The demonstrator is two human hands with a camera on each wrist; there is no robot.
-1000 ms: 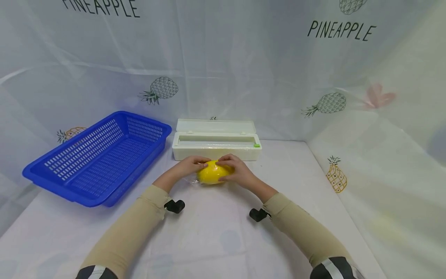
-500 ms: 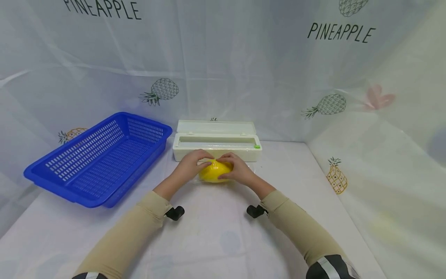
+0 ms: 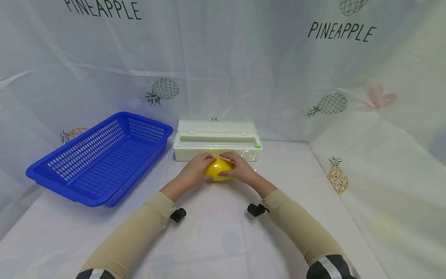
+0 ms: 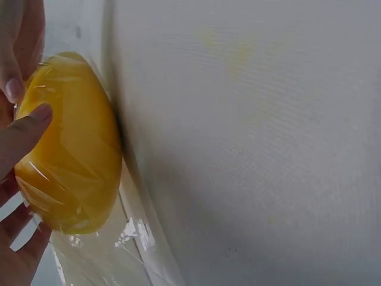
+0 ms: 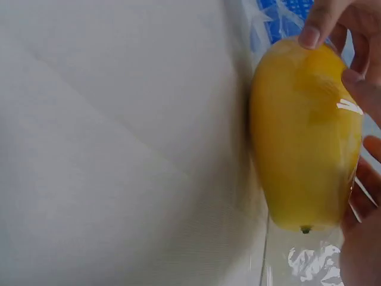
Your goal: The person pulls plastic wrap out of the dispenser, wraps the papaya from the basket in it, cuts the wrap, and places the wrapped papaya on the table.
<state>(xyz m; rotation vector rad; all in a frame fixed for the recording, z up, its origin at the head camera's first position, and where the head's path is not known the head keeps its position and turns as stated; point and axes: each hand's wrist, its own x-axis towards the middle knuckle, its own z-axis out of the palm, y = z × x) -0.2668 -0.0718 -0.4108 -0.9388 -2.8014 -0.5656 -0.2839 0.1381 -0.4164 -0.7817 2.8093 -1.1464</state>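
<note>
A yellow mango (image 3: 218,167) sits near the middle of the table, in front of a white box, with clear cling film (image 4: 89,256) around it. My left hand (image 3: 195,170) grips its left end, fingers over the far side and thumb pressed on the wrapped skin. Opposite it, my right hand (image 3: 240,169) holds the right end between thumb and fingers. A small dark stem tip shows on the mango (image 5: 303,143) in the right wrist view, and shiny loose film (image 5: 315,262) spreads beyond that end. Both palms are largely hidden.
Directly behind the hands stands a white cling film box (image 3: 184,153) with its lid (image 3: 216,126) raised and a green slider (image 3: 258,146) at its right. A blue plastic basket (image 3: 101,155) is at the left. A printed white curtain (image 3: 244,77) closes off the back.
My left hand has come up and across to the right, from the film at the mango's left end to around its side. The mango has shifted slightly right. My right hand stays on it.
</note>
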